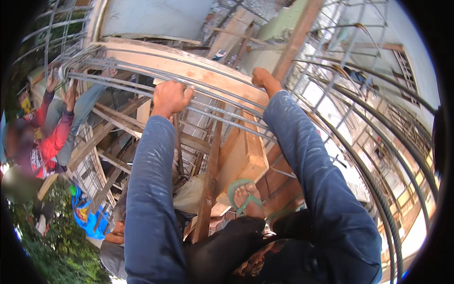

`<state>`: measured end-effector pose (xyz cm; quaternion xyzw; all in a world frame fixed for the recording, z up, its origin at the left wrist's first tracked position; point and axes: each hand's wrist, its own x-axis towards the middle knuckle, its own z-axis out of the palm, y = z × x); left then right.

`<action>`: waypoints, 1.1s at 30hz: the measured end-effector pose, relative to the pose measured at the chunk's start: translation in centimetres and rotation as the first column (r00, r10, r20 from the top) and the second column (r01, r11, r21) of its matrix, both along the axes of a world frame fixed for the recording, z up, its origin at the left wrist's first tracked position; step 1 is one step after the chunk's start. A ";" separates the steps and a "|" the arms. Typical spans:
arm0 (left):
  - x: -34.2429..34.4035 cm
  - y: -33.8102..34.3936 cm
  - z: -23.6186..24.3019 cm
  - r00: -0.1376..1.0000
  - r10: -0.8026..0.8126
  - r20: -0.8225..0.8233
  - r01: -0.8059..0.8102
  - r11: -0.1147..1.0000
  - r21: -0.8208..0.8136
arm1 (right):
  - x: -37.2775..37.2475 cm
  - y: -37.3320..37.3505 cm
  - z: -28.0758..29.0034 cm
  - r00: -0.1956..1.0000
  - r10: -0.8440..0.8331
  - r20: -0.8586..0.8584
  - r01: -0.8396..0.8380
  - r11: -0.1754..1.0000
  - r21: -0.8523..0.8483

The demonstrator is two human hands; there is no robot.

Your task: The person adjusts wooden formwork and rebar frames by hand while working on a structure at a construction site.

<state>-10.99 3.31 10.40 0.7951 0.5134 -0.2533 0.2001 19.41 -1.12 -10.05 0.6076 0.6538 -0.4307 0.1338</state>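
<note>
A view straight down from a person's head, high on a timber and steel frame. Two arms in blue sleeves rise from the lower edge. The left hand (170, 98), at about 11 o'clock from centre, has its fingers curled closed around a bundle of long steel bars (142, 83). The bars run from 10 o'clock, at the upper left, across to the centre, lying along the top of a pale wooden beam (189, 68). The right hand (261, 77), at about 12 o'clock, rests on the far end of the same beam beside a slanting wooden post (295, 40); whether its fingers are open or closed cannot be told. Below the arms, near 6 o'clock, a foot in a green sandal (245, 199) stands on a plank. At 9 o'clock, another person in a red sleeve (56, 137) reaches both hands up to the far end of the bars. At 3 o'clock, a curved cage of rebar (378, 156) fills the right side.
</note>
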 end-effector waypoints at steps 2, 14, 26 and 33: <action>-1.4 -0.7 0.4 1.000 0.009 -0.021 -0.008 0.999 0.050 | -1.3 0.6 3.6 0.989 -0.145 -0.036 0.145 0.989 -0.019; -3.8 0.4 1.7 0.999 0.002 0.048 -0.010 0.986 0.164 | -6.6 -14.8 30.1 0.792 -0.388 -0.472 0.572 0.742 0.349; -4.1 -1.3 3.6 0.989 0.112 0.101 -0.150 0.806 0.572 | -1.6 -24.0 35.4 0.854 -0.370 -0.365 0.475 0.840 0.262; -2.1 -5.5 0.8 0.634 0.551 0.543 -0.751 0.268 0.604 | 2.6 -27.1 44.0 0.861 -0.346 -0.372 0.416 0.901 0.124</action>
